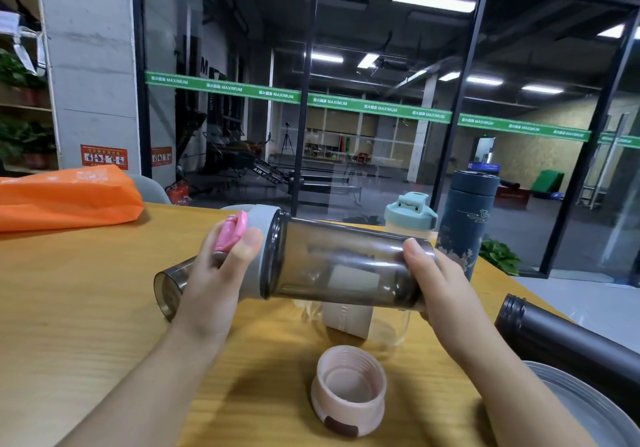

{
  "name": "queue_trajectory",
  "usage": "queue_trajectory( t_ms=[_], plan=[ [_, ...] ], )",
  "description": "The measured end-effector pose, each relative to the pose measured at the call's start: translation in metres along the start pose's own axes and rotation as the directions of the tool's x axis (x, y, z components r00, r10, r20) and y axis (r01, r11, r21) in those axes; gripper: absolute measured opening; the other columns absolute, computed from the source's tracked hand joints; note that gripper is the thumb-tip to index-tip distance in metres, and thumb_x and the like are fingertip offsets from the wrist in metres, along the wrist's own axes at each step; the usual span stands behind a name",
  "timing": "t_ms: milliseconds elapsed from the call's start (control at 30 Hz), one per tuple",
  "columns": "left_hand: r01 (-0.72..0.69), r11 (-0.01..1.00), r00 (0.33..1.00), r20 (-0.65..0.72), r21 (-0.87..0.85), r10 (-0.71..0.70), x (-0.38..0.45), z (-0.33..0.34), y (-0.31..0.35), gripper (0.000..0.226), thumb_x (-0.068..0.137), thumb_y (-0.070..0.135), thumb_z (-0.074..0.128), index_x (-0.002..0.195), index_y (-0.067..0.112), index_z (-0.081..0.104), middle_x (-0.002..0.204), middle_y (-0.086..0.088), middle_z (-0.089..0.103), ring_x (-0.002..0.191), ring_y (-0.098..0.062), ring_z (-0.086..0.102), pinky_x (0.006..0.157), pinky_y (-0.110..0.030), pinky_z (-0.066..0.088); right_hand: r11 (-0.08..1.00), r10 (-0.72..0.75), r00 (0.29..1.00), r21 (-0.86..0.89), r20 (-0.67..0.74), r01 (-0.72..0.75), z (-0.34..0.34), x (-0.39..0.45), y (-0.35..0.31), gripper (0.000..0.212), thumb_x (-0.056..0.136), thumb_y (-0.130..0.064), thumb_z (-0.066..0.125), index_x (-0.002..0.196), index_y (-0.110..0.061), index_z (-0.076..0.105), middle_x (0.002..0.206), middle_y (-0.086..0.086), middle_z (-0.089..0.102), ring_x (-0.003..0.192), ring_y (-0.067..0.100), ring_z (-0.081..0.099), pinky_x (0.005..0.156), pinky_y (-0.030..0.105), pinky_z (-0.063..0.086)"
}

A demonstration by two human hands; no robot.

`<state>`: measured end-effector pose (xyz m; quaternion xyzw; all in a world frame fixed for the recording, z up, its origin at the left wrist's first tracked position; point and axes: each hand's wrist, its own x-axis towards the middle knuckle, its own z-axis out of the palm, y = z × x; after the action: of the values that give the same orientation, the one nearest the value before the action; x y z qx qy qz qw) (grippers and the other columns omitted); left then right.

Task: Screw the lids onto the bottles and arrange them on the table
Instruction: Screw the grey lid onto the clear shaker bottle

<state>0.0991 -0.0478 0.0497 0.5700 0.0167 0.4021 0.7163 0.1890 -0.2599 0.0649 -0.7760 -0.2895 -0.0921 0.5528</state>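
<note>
I've got the smoky translucent plastic bottle sideways above the wooden table, right hand wrapped round its base, left hand curled on its grey lid w/ pink flip cap, prob mid-tightening. Teal-lidded shaker & dark blue flask stand capped. Left: pink lid, clear glass bottle, open black flask.

Orange bag lies on your bench, far left. Plant shelf behind it. Glass wall with green stripe ahead.
</note>
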Motion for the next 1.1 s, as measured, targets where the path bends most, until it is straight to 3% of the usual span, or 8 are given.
queue_trajectory(
  t_ms=[100,233,433,567,700,833,933,1100],
  plan=[
    [-0.051,0.999,0.993,0.105,-0.004,0.051,-0.0015,0.0009,0.0017,0.041,0.061,0.058,0.069,0.097,0.038,0.065,0.103,-0.006,0.060,0.103,-0.033,0.056,0.103,-0.067,0.033,0.997,0.052,0.999,0.058,0.009,-0.053,-0.0020,0.0011,-0.0030,0.077,0.065,-0.077,0.039,0.093,-0.010,0.065,0.082,0.012,0.068,0.064,0.014,0.063,0.058,0.028,0.046],
    [-0.061,0.998,0.989,0.137,0.004,0.060,0.0002,-0.0006,-0.0008,0.049,0.065,0.058,0.067,0.106,0.031,0.062,0.106,-0.012,0.059,0.107,-0.033,0.055,0.105,-0.066,0.032,0.995,0.081,0.997,0.050,-0.009,-0.080,-0.0004,-0.0001,-0.0064,0.062,0.073,-0.069,0.040,0.087,-0.014,0.063,0.059,-0.008,0.055,0.043,-0.003,0.049,0.042,0.011,0.034],
    [-0.058,0.998,0.995,0.075,0.001,0.058,0.0040,-0.0045,-0.0059,0.041,0.060,0.066,0.067,0.094,0.044,0.065,0.112,0.007,0.062,0.110,-0.016,0.054,0.104,-0.059,0.034,0.995,-0.012,0.999,-0.103,-0.053,0.007,0.0000,-0.0032,-0.0037,0.076,0.064,-0.083,0.030,0.093,-0.018,0.056,0.062,-0.005,0.051,0.056,0.012,0.047,0.061,0.033,0.040],
    [0.043,0.999,0.999,0.009,-0.022,-0.042,0.0063,-0.0046,-0.0068,0.060,0.040,0.083,0.070,0.096,0.066,0.059,0.139,0.010,0.054,0.131,-0.019,0.047,0.109,-0.054,0.032,0.995,-0.069,0.996,-0.064,0.049,0.072,0.0011,-0.0051,-0.0074,0.062,0.067,-0.079,0.048,0.123,-0.060,0.034,0.111,-0.023,0.056,0.085,-0.003,0.059,0.068,0.021,0.047],
    [0.096,0.987,0.993,-0.053,-0.130,-0.104,0.0058,-0.0040,-0.0058,0.036,0.061,0.063,0.066,0.096,0.058,0.057,0.124,0.006,0.063,0.113,-0.016,0.060,0.095,-0.048,0.048,0.987,-0.155,0.980,-0.030,0.123,0.159,0.0019,-0.0067,-0.0098,0.090,0.069,-0.040,0.076,0.133,-0.061,0.017,0.116,-0.047,0.024,0.090,-0.039,0.037,0.068,0.000,0.042],
    [0.126,0.987,0.987,-0.091,-0.101,-0.135,0.0068,-0.0049,-0.0073,0.059,0.069,0.059,0.059,0.124,0.036,0.060,0.106,0.002,0.069,0.090,-0.016,0.066,0.076,-0.043,0.056,0.977,-0.204,0.964,-0.018,0.172,0.210,0.0008,-0.0055,-0.0060,0.101,0.071,-0.017,0.081,0.123,-0.073,0.015,0.117,-0.054,0.027,0.094,-0.032,0.044,0.070,0.004,0.046],
    [0.133,0.986,0.984,-0.110,-0.096,-0.143,0.0076,-0.0062,-0.0059,0.063,0.070,0.059,0.058,0.127,0.032,0.059,0.105,0.001,0.071,0.086,-0.014,0.068,0.075,-0.044,0.057,0.970,-0.220,0.959,-0.067,0.178,0.235,0.0007,-0.0039,-0.0061,0.103,0.065,-0.021,0.085,0.125,-0.073,0.020,0.134,-0.034,0.037,0.104,-0.007,0.057,0.082,0.021,0.054],
    [0.154,0.983,0.979,-0.117,-0.095,-0.165,0.0066,-0.0050,-0.0048,0.011,0.088,0.049,0.054,0.097,0.051,0.060,0.103,0.011,0.068,0.090,-0.013,0.065,0.079,-0.044,0.055,0.955,-0.233,0.959,-0.150,0.161,0.257,-0.0035,-0.0045,-0.0059,0.100,0.045,-0.049,0.084,0.127,-0.061,0.028,0.123,-0.012,0.052,0.089,0.016,0.066,0.078,0.038,0.057]
  ],
)
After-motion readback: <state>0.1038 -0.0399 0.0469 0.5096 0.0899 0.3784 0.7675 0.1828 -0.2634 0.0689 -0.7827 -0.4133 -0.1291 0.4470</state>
